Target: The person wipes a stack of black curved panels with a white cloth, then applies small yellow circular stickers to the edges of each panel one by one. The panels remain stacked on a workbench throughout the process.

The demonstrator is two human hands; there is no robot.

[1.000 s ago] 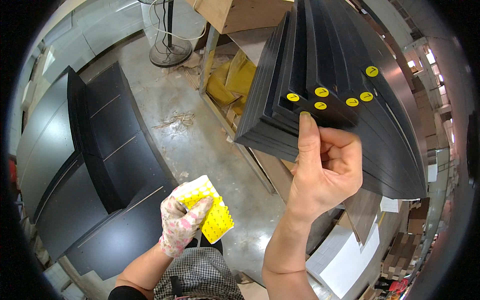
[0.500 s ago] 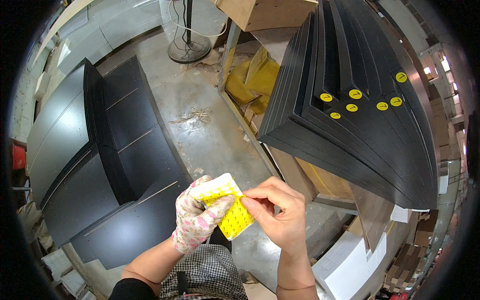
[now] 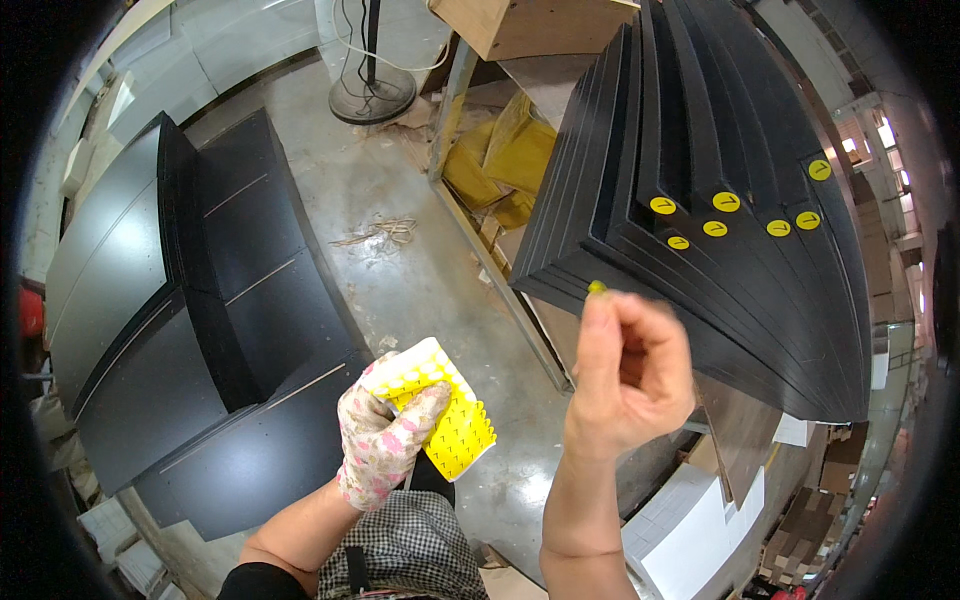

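My left hand [image 3: 385, 440], in a flowered glove, grips a sheet of round yellow stickers [image 3: 462, 440], its thumb pressed on the front. Pale gaps show along the sheet's upper part. My bare right hand [image 3: 635, 375] is raised to the right of the sheet, slightly blurred, with a small yellow sticker [image 3: 597, 288] pinched at its fingertips. Just beyond it stands a stack of black panels [image 3: 600, 240]. Several round yellow stickers [image 3: 725, 203] sit on the panels' ends and corners.
More black panels [image 3: 270, 320] lie in stacks on the left. A stand with a round base [image 3: 372, 98] is at the back, near a wooden box [image 3: 530, 30]. White boards [image 3: 690, 530] lie at the lower right. Loose cord [image 3: 385, 231] is on the floor.
My right hand has left the sticker sheet and moved right and forward toward the black panels, carrying one yellow sticker. My left hand still holds the sheet.
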